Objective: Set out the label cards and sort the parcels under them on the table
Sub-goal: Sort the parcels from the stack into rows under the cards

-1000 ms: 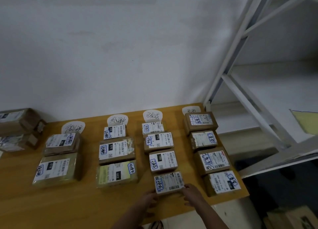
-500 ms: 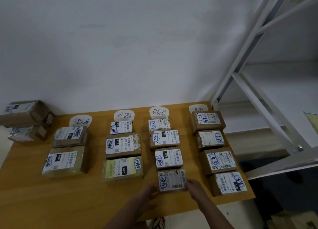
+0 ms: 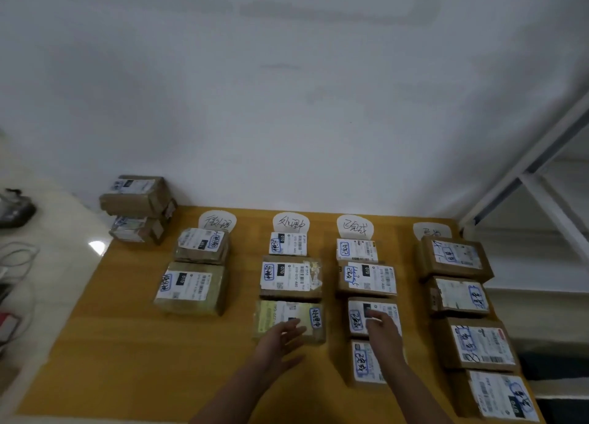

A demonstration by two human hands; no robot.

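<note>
a: where are the label cards and the parcels?
b: four white label cards [image 3: 290, 223] with handwriting lie in a row along the far edge of a wooden table [image 3: 127, 360]. below each card a column of brown parcels [image 3: 368, 278] runs toward the viewer. from left to right the columns hold two, three, four and four.
a: and the hands?
b: both reach in from the near edge, apart from each other, gripping nothing. the left hand [image 3: 280, 340] is open, fingers spread, over the near end of a yellowish parcel [image 3: 287, 315], the last in the second column. i cannot tell if it touches. the right hand [image 3: 381, 326] rests loose fingers on the third parcel [image 3: 357, 320] of the third column.
a: anything around them?
b: a stack of two parcels [image 3: 137, 197] sits by the table's far left corner, against a white wall [image 3: 287, 104]. a white shelf frame [image 3: 526, 168] stands at the right.
</note>
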